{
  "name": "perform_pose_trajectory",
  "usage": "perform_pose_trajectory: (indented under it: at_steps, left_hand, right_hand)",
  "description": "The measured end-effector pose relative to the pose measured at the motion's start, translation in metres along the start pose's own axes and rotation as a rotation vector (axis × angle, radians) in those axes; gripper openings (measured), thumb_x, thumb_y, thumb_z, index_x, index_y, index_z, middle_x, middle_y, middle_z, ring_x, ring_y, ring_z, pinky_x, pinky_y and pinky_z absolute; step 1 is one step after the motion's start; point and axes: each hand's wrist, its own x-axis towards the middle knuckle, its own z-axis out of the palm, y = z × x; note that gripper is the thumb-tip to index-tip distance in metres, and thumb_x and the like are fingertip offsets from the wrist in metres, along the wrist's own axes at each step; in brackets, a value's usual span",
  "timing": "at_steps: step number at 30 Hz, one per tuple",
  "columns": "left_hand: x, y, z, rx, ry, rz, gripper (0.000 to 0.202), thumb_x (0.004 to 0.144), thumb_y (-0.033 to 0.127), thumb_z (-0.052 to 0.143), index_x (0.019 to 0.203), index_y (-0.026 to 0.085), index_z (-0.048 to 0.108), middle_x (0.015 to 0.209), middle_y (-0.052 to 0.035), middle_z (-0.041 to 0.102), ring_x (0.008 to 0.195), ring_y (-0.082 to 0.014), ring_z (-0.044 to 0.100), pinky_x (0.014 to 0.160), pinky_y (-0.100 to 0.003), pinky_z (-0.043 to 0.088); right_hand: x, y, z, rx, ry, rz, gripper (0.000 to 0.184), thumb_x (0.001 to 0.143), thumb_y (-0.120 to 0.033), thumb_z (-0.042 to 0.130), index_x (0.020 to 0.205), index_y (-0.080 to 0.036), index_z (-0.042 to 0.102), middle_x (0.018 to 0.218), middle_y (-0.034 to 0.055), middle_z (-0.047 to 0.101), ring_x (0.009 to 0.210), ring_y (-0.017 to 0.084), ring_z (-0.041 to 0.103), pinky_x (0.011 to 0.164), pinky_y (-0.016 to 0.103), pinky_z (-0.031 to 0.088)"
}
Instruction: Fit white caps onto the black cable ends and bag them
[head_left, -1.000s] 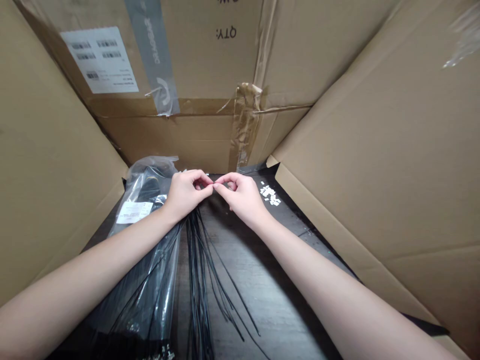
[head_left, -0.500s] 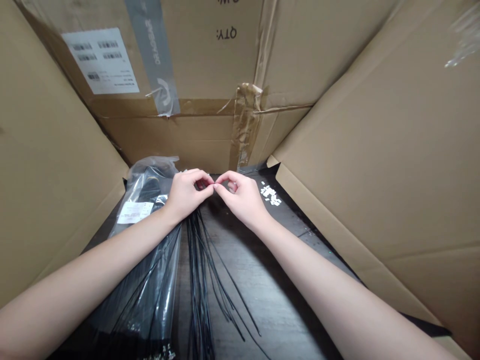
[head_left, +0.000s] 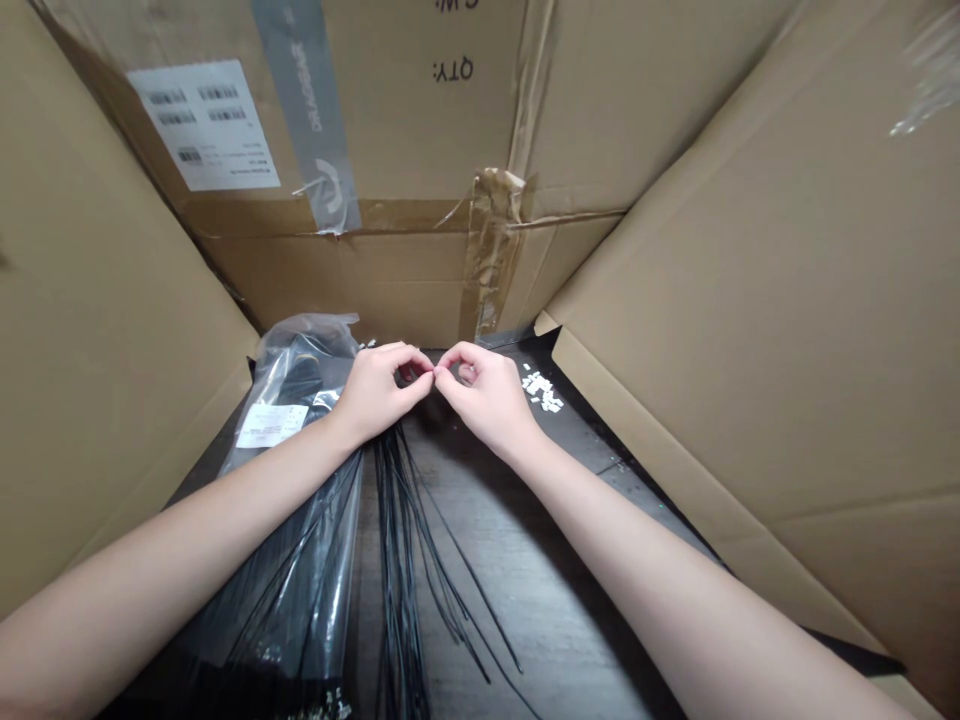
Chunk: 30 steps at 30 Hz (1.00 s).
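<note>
My left hand [head_left: 379, 392] and my right hand [head_left: 484, 395] are raised close together, their fingertips meeting above a dark table. Whatever lies between the fingertips is too small to make out. Just below my hands, a loose spray of thin black cable ties [head_left: 397, 520] fans out towards me. A clear plastic bag [head_left: 300, 365] with a white label, holding more black ties, lies under my left forearm. A small cluster of white bits [head_left: 541, 392] sits just beyond my right hand.
Tall cardboard panels [head_left: 750, 300] close in the dark wood-grain table [head_left: 517, 560] on the left, right and far sides. The far panel carries a barcode label [head_left: 202, 125], grey strapping tape and torn brown tape.
Both hands have shifted slightly to the right, with the fingertips staying together. The ties and bag look unchanged.
</note>
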Motion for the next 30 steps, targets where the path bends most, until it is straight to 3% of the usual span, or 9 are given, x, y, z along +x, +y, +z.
perform_pose_trajectory:
  at_steps: [10,25,30]
  left_hand:
    - [0.001,0.002,0.000,-0.071,0.003,-0.106,0.010,0.079,0.024,0.065,0.078,0.018,0.074,0.073,-0.0006,0.073,0.064,-0.0140,0.062,0.066,-0.025,0.048]
    - [0.000,-0.001,0.003,-0.020,0.058,0.009,0.008,0.077,0.018,0.066,0.077,0.016,0.074,0.067,0.0003,0.068,0.057,-0.0100,0.058,0.058,-0.021,0.044]
    - [0.000,0.002,0.000,-0.073,0.013,-0.108,0.018,0.083,0.027,0.063,0.080,0.015,0.075,0.071,-0.0017,0.073,0.060,-0.0124,0.061,0.062,-0.024,0.045]
  right_hand:
    - [0.003,0.008,0.001,0.202,-0.036,0.165,0.015,0.076,-0.034,0.060,0.071,-0.020,0.062,0.050,-0.0072,0.036,0.046,0.011,0.037,0.049,0.026,0.030]
    - [0.003,0.008,0.002,0.272,-0.054,0.215,0.016,0.074,-0.034,0.062,0.070,-0.019,0.061,0.050,-0.0081,0.037,0.043,0.008,0.036,0.045,0.024,0.031]
    - [0.006,0.010,0.001,0.339,-0.034,0.252,0.013,0.071,-0.031,0.063,0.069,-0.019,0.060,0.052,-0.0080,0.041,0.040,0.006,0.037,0.041,0.022,0.029]
